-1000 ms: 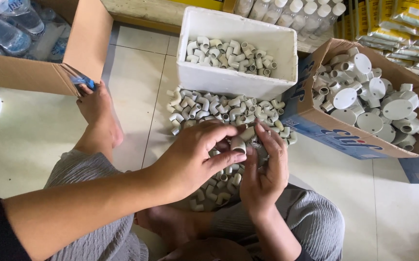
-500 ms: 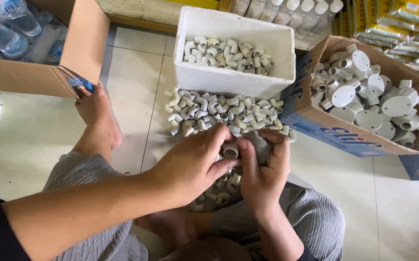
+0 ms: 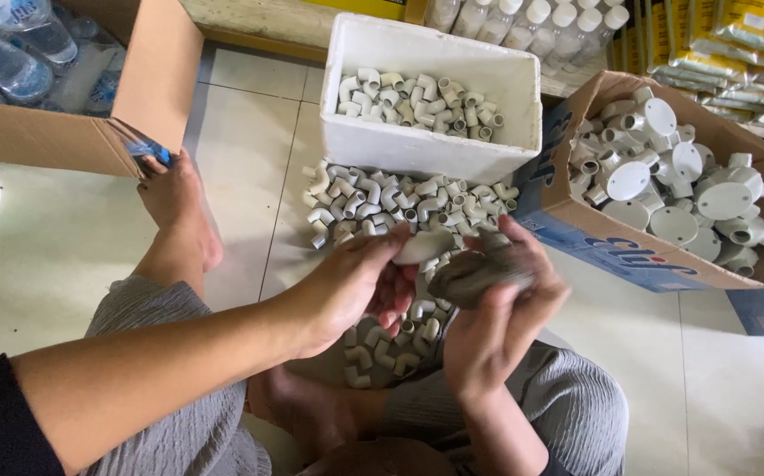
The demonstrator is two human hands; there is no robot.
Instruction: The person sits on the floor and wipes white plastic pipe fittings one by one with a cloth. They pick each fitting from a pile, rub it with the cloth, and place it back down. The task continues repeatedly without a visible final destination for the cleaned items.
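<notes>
My left hand (image 3: 351, 291) pinches a white plastic elbow fitting (image 3: 423, 246) between thumb and fingers, held above the floor. My right hand (image 3: 496, 308) grips a crumpled grey cloth (image 3: 479, 269) right beside that fitting. Below and beyond both hands lies a pile of white elbow fittings (image 3: 400, 204) on the tiled floor, with more between my legs (image 3: 391, 344). A white foam box (image 3: 426, 141) behind the pile holds several more of the same fittings.
A cardboard box (image 3: 576, 211) at the right holds round white junction boxes. An open cardboard box (image 3: 65, 132) with plastic bottles stands at the left, by my bare foot (image 3: 178, 207). Bottles and yellow packets line the back.
My left hand has lifted the fitting up and apart from the right hand. My right hand has turned and raised the grey cloth, now blurred with motion.
</notes>
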